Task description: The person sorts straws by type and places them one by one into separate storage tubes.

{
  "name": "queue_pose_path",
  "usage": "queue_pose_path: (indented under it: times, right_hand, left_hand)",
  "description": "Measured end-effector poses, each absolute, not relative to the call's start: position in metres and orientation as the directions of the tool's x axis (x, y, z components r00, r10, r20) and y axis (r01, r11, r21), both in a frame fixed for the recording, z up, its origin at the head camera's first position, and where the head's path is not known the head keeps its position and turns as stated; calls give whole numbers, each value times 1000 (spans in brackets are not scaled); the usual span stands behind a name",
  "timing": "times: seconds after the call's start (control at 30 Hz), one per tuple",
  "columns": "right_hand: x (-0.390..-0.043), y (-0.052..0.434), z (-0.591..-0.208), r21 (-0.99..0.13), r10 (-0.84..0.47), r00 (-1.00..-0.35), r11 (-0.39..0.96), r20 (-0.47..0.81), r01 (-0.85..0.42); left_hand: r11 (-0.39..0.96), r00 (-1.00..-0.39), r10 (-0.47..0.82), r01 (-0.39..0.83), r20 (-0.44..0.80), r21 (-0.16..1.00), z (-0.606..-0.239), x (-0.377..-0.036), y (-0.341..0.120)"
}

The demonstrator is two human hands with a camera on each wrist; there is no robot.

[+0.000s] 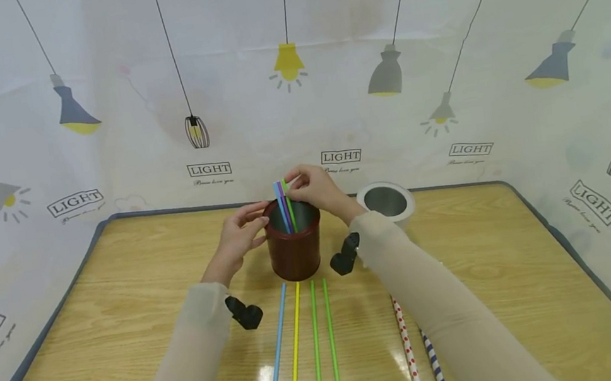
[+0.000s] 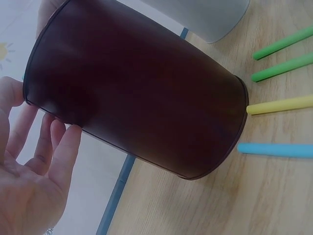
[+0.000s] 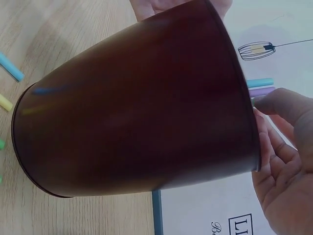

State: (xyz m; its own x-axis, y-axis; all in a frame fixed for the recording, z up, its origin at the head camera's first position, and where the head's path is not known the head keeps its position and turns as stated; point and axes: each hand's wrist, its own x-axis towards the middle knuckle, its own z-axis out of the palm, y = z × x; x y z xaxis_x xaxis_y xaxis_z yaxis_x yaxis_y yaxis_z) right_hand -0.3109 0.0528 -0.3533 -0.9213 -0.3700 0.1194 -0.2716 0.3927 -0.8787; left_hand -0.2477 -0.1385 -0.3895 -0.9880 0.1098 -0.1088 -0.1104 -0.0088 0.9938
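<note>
A dark red cylindrical holder stands upright on the table. My left hand holds it by the left side near the rim, thumb in front and fingers behind. Above the opening my right hand pinches the upper part of a green straw, whose lower end is inside the holder. Beside it a blue straw and a purple straw lean in the same opening. In the right wrist view the holder covers most of the straws, and only short tops show near the fingertips.
On the table before the holder lie a blue straw, a yellow straw and two green straws. A white container stands behind my right forearm. A red-dotted straw and a blue-striped straw lie partly hidden by the sleeve.
</note>
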Motion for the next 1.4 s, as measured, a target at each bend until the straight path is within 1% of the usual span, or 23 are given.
queue_pose_path:
  times: [0.3, 0.5, 0.8, 1.0, 1.07, 1.27, 1.4]
  right_hand:
    - [-308, 64, -343, -910, -372, -922, 336, 108, -242]
    - [-299, 79, -339, -917, -367, -926, 331, 92, -222]
    - [-273, 102, -340, -921, -445, -895, 358, -23, -155]
    - [-253, 116, -350, -920, -468, -881, 371, -71, -123]
    - [-248, 119, -357, -924, -472, -879, 360, -64, -127]
    - [-235, 122, -373, -936, -424, -905, 305, 30, -174]
    - [-227, 125, -384, -944, -410, -912, 290, 26, -157]
  left_hand:
    - [-8, -990, 93, -106, -105, 994, -396, -251, -136]
    - [4, -990, 94, -106, -106, 994, -398, -251, -137]
    - [6, -990, 99, -102, -102, 995, -397, -251, -138]
    - [2, -988, 108, -114, -113, 994, -397, -251, -135]
    - [4, -988, 105, -114, -114, 994, -397, -251, -134]
    - [21, -990, 98, -96, -97, 995, -395, -249, -134]
    - [19, -990, 100, -97, -98, 995, -393, -251, -134]
